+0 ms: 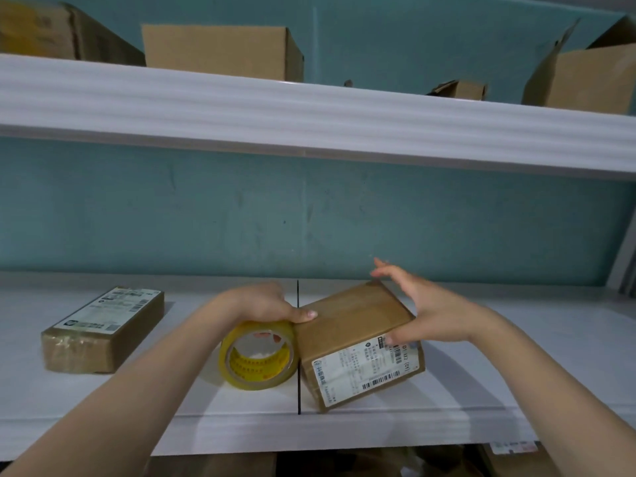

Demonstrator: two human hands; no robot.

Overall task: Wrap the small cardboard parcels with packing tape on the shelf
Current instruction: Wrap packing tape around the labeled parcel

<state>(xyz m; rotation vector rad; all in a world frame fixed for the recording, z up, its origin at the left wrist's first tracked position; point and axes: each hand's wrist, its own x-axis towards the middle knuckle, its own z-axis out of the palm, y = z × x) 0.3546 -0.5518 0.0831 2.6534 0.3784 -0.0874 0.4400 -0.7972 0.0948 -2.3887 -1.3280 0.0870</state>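
The fingers [264, 335] of the left hand [261, 302] are curling over the top of a roll of clear yellowish packing tape [256, 364] and clasping it. Some fingertips are showing through the film inside the core, and the thumb [304, 315] is lying flat on the upper left edge of a small brown cardboard parcel [351, 321]. The roll is standing on its edge with its open core facing the camera. It is touching the parcel's left side.

The fingers [385, 270] of the right hand [426, 308] are stretching out nearly straight and spread, reaching over the parcel's far right corner. Whether their tips are touching the cardboard cannot be told. The thumb [401, 339] is pressing on the near upper edge, just above a white printed shipping label [361, 370] with barcodes. The palm is spanning the parcel's right end.

The parcel is sitting askew on a white shelf [481, 373], just right of a dark seam [298, 390] in the shelf surface, with its labelled face turned towards the camera. Both bare forearms are coming in from the lower corners.

Well to the left, a second flat brown parcel [103, 328] with a white label on top is lying on the same shelf. Behind is a teal wall [309, 218]. A white upper shelf [309, 111] is carrying several plain cardboard boxes [220, 49], one at the far right with its flaps open.
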